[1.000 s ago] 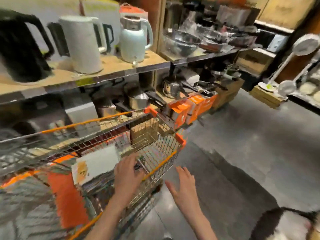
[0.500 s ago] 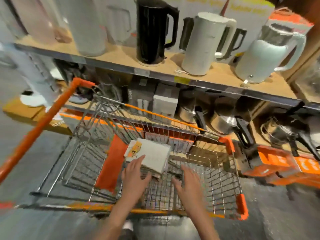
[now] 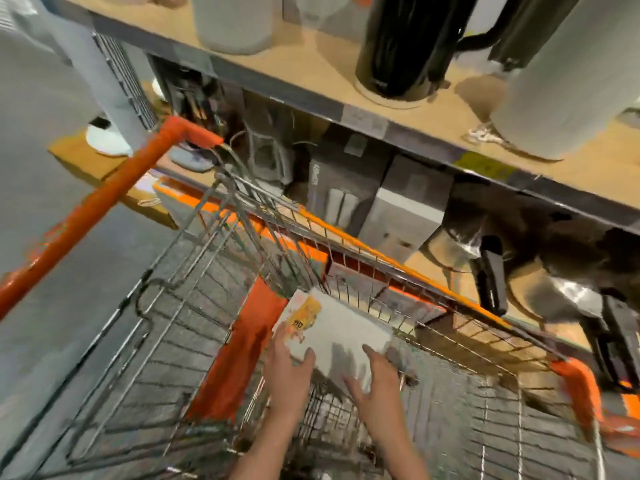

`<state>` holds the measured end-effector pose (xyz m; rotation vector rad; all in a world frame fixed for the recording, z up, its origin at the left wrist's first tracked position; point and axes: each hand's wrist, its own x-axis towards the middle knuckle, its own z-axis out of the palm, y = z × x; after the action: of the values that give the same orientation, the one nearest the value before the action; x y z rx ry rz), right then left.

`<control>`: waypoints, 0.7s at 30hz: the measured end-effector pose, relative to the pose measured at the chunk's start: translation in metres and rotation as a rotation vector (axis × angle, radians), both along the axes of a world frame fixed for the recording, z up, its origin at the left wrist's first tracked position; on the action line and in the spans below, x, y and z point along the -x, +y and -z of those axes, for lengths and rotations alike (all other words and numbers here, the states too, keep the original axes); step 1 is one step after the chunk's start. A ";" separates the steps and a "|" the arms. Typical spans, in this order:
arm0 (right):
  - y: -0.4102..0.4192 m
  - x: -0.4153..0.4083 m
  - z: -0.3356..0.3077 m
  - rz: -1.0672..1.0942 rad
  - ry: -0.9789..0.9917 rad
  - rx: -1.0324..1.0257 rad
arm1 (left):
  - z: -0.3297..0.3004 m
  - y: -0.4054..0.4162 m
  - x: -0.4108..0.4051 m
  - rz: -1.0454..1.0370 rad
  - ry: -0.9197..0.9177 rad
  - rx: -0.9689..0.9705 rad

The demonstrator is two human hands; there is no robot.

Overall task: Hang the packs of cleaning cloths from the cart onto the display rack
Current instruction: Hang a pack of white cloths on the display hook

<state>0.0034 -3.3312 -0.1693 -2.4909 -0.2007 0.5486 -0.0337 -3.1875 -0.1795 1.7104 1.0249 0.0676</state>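
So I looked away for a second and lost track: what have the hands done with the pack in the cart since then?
The right hand, off beside the cart a second ago, has come in over the basket onto the near edge of the white pack. The left hand now grips the pack's left edge. The pack stays inside the cart, not yet lifted clear.

Above me runs a wooden shelf with a grey edge. A black kettle stands on it, far and right of centre. A pale kettle stands at its right end, and a grey one to the left. Under the shelf sit grey boxes, with steel pots and black handles to their right. At far left a white fan base rests on a low wooden platform. The floor on my left is grey.
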 end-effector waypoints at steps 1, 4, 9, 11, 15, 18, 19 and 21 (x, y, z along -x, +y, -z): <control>0.002 -0.008 0.008 -0.008 0.008 -0.004 | 0.010 -0.002 -0.002 -0.055 0.005 0.039; 0.016 -0.034 0.028 -0.041 0.023 -0.053 | 0.042 -0.005 -0.007 -0.143 -0.029 0.077; 0.037 -0.076 0.071 -0.182 0.062 -0.104 | 0.093 -0.007 -0.018 -0.269 -0.047 -0.017; 0.041 -0.087 0.088 -0.209 0.075 -0.102 | 0.113 -0.008 -0.020 -0.297 -0.026 -0.027; 0.056 -0.120 0.124 -0.296 0.041 -0.045 | 0.140 -0.011 -0.032 -0.380 -0.005 -0.026; 0.078 -0.144 0.142 -0.322 0.039 -0.026 | 0.156 -0.009 -0.040 -0.408 -0.021 -0.052; 0.085 -0.149 0.146 -0.331 0.054 -0.006 | 0.162 -0.008 -0.042 -0.412 -0.023 -0.063; 0.092 -0.155 0.153 -0.356 0.057 0.070 | 0.172 -0.007 -0.045 -0.432 -0.010 -0.074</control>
<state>0.1579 -3.2393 -0.3225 -2.5157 -0.6198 0.7806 0.0108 -3.1945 -0.3515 1.5245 1.3839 0.3952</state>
